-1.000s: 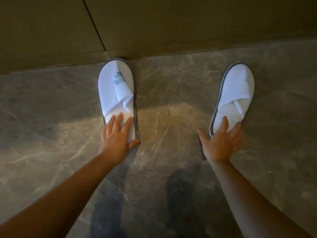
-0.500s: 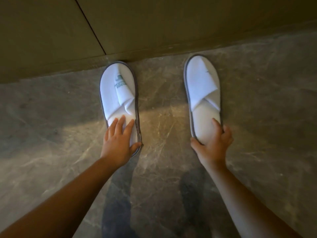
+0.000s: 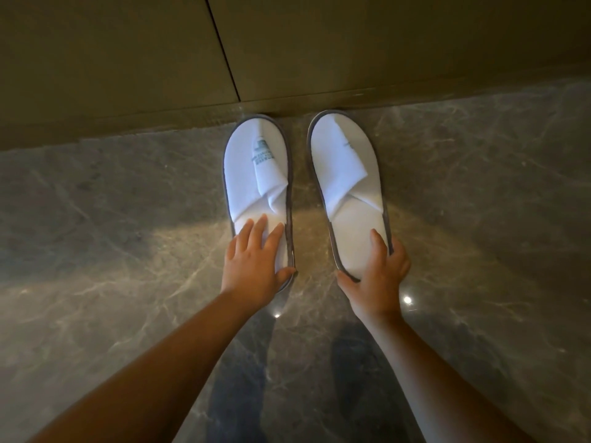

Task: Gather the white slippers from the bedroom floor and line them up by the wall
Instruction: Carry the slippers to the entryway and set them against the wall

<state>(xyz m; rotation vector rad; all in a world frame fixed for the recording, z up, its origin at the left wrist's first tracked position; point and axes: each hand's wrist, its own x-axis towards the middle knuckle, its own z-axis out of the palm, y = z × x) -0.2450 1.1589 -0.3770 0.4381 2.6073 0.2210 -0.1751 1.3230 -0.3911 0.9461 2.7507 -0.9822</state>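
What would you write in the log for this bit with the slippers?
left hand: flat on left slipper heel | right hand: grips right slipper heel | both toes at wall

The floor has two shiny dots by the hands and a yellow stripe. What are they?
Head view: the dots are lamp glare on the polished floor; the stripe is warm light falling across it; the dark patches below are shadows or reflections.

A narrow strip of grey marble floor (image 3: pixel 299 199) is lying open between the two white slippers; the olive panelled wall (image 3: pixel 351 49) is blocking their toes.
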